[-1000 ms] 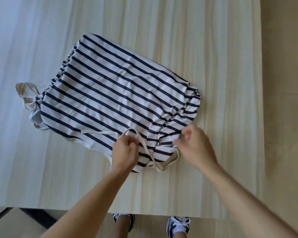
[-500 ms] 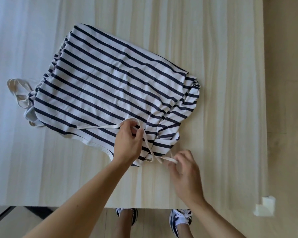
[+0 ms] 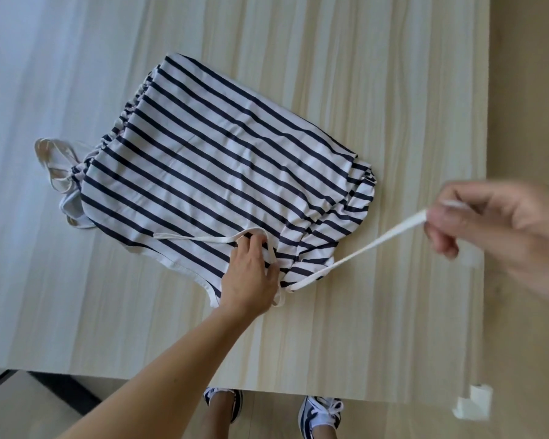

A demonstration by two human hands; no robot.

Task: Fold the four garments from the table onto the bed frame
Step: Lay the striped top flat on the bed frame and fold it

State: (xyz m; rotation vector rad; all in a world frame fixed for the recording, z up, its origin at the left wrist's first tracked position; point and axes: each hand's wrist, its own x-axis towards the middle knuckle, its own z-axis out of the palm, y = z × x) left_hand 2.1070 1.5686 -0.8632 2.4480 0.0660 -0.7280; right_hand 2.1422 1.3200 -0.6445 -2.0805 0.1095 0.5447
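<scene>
A white garment with dark blue stripes (image 3: 222, 160) lies partly folded on the light wooden table (image 3: 377, 90). My left hand (image 3: 251, 277) rests on its near edge, fingers curled over one white strap (image 3: 203, 238) that runs left across the fabric. My right hand (image 3: 501, 232), blurred, is raised to the right of the garment and pinches the end of a second white strap (image 3: 362, 251), pulled taut away from the garment's near corner. More white straps (image 3: 57, 166) lie bunched at the garment's far left end.
The table's near edge (image 3: 298, 389) runs across the bottom, with my two shoes (image 3: 320, 413) on the floor below. A white corner protector (image 3: 471, 403) sits at the table's near right corner. Beige floor lies to the right.
My right hand has lifted up and to the right, drawing the strap out straight from the garment's near corner. My left hand stays pressed on the near edge.
</scene>
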